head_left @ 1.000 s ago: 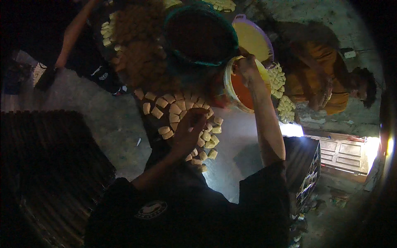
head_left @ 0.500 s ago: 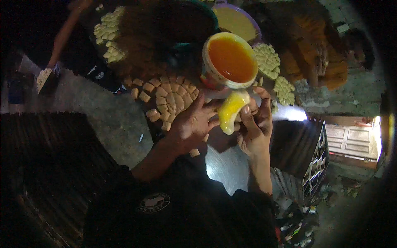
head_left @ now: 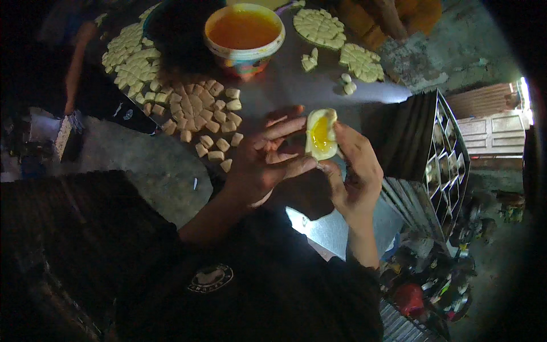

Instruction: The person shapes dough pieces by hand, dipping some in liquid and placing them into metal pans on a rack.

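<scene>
A piece of pale dough (head_left: 314,147) with a glossy yellow filling in its hollow is held up between my hands. My right hand (head_left: 359,165) pinches its right side and lower edge with thumb and fingers. From the other side, my left hand (head_left: 265,165) closes in with thumb and fingertips at the dough's left edge and lower corner. Beyond them stands a round bucket (head_left: 245,55) of orange liquid. Brown dough pieces (head_left: 196,108) lie grouped on the table to the left of my hands, several of them loose.
Pale dough pieces cover the table's far left (head_left: 134,65), with two flat clusters (head_left: 319,28) (head_left: 363,62) at the far right. A few small pale lumps (head_left: 347,84) lie near the right edge. Another person's arm (head_left: 77,71) shows at left. A dark rack (head_left: 444,154) stands at right.
The view has shifted, and the bucket now appears farther up and left. The dough has turned from a drooping curve to upright, its yellow hollow facing me. My left fingers have closed onto its edge.
</scene>
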Action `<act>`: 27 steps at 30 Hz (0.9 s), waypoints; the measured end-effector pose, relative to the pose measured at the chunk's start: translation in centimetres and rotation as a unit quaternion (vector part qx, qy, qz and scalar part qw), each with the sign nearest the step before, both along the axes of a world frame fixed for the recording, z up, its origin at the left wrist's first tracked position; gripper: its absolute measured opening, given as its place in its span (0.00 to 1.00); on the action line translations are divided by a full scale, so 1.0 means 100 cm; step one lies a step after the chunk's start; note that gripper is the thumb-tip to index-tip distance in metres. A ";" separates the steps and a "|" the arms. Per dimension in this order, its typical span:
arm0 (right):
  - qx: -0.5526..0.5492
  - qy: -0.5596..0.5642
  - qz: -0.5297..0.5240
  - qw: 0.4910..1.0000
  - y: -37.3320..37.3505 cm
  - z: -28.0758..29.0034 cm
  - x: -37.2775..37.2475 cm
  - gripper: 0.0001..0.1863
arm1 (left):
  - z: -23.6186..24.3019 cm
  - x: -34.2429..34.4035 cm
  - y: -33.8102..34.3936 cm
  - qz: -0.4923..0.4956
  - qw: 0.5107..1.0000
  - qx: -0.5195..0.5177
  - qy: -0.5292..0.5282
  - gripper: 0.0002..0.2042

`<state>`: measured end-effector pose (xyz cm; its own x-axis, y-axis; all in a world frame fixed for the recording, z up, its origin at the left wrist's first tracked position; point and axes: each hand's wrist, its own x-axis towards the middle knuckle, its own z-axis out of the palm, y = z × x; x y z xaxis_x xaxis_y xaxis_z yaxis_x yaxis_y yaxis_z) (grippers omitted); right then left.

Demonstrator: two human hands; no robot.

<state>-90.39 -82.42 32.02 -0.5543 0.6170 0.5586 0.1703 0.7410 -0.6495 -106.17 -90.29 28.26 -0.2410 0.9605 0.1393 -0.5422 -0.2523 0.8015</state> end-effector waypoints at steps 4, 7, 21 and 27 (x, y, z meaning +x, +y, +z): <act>0.056 0.025 0.006 0.998 -0.007 -0.007 0.036 0.19 | 0.004 0.035 -0.004 0.066 0.987 0.012 0.149 0.21; -0.057 0.148 0.020 0.987 -0.014 -0.011 0.050 0.12 | 0.000 0.057 -0.003 0.076 0.983 0.043 0.163 0.14; 0.180 0.052 0.040 0.981 -0.043 0.011 0.058 0.14 | 0.020 0.063 -0.025 0.038 0.996 -0.077 0.004 0.08; 0.052 0.097 0.098 0.989 -0.039 0.017 0.036 0.10 | 0.034 0.036 -0.033 0.108 0.952 -0.020 0.287 0.05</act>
<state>-86.81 -86.32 33.68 -0.5341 0.4416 0.7209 -0.1027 0.8125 -0.5738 -102.58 -93.59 31.62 -0.3291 0.9042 0.2722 0.0482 -0.2718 0.9611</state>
